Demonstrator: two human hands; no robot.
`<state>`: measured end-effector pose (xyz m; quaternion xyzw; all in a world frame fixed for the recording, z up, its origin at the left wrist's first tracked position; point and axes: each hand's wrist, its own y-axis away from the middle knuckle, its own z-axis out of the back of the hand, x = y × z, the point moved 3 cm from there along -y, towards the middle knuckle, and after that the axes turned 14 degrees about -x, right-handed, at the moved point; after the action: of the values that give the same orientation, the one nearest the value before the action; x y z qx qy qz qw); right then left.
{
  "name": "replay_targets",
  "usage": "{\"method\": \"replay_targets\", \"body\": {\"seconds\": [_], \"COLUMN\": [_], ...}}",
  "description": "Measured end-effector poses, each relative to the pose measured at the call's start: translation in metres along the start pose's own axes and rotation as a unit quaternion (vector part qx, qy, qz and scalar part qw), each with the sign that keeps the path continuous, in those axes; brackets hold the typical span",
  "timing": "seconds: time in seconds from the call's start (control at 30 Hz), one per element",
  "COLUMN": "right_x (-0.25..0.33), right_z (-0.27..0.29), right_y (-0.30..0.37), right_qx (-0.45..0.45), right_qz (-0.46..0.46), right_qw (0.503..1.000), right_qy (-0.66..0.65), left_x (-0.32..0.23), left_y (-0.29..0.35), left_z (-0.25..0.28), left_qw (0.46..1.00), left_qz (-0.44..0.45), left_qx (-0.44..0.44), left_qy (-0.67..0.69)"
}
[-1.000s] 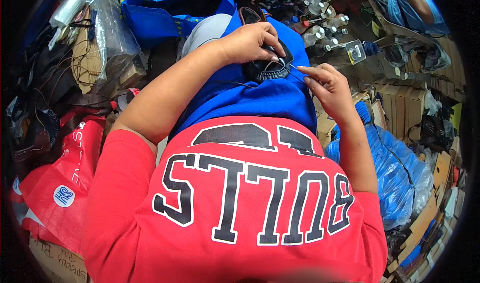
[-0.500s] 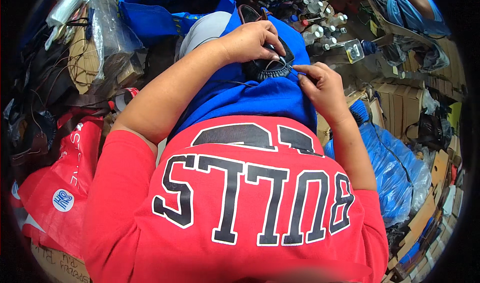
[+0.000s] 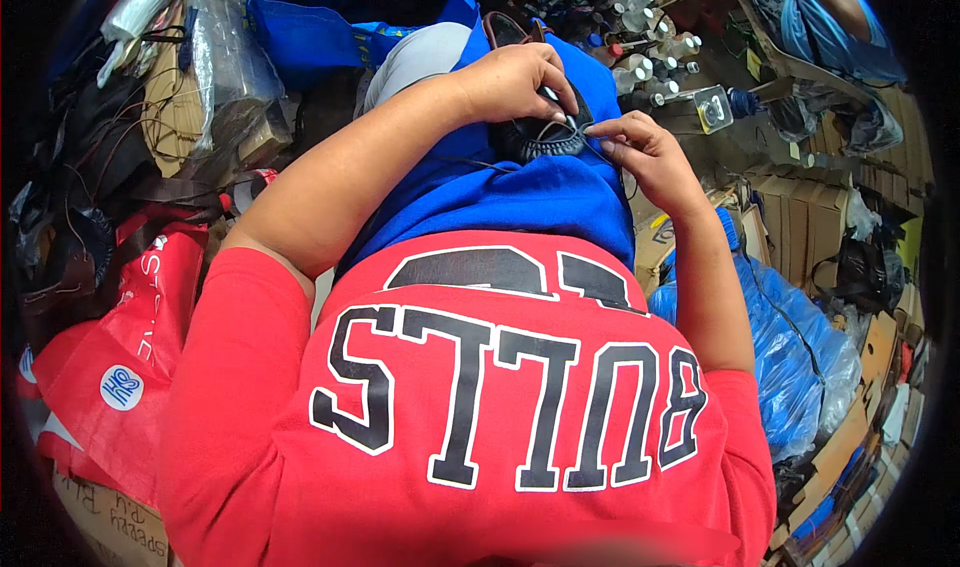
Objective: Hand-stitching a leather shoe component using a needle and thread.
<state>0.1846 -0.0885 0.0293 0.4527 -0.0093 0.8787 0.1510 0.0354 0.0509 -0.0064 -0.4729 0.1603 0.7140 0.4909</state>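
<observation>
A dark shoe (image 3: 548, 148) with a row of thick stitches round its toe lies on the blue cloth (image 3: 470, 207) over my lap. My left hand (image 3: 520, 82) rests on top of the shoe, its fingers closed on the upper; a small pale thing shows at the fingertips. At the shoe's right edge, my right hand (image 3: 655, 159) pinches a dark thread with thumb and forefinger. Part of that thread (image 3: 482, 164) trails left across the cloth. Whether a needle is between the fingers is too small to tell. Just beyond sits another shoe with a brownish rim (image 3: 507, 31).
Several small bottles (image 3: 635, 72) stand at the far right, near a clear container (image 3: 713, 110). A blue bag (image 3: 350, 17) is at the far left. Cardboard (image 3: 795, 217) and a blue plastic bundle (image 3: 780, 337) lie right; a red bag (image 3: 130, 357) lies left. Another person's arm (image 3: 835, 2) shows top right.
My right hand has shifted slightly up, its fingertips now closer to the stitched edge. The left hand stays on the shoe, moved only a little.
</observation>
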Motion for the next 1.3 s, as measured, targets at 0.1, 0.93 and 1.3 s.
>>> {"method": "replay_targets", "body": {"seconds": [0.1, 0.93, 1.3], "right_x": [-0.019, 0.011, -0.004], "right_z": [-0.003, -0.015, -0.014], "right_y": [-0.004, 0.030, 0.030], "right_qx": [0.036, -0.127, -0.073], "right_qz": [-0.038, 0.157, 0.067], "right_qw": [0.995, 0.973, 0.994], "right_qy": [-0.088, 0.115, 0.044], "left_x": [0.000, 0.020, -0.032], "left_y": [-0.003, 0.028, 0.055], "left_z": [0.000, 0.117, 0.018], "left_qw": [1.000, 0.919, 0.976], "left_qz": [-0.001, 0.193, -0.027], "left_qx": [0.011, -0.162, -0.139], "left_qy": [0.005, -0.304, -0.165]}}
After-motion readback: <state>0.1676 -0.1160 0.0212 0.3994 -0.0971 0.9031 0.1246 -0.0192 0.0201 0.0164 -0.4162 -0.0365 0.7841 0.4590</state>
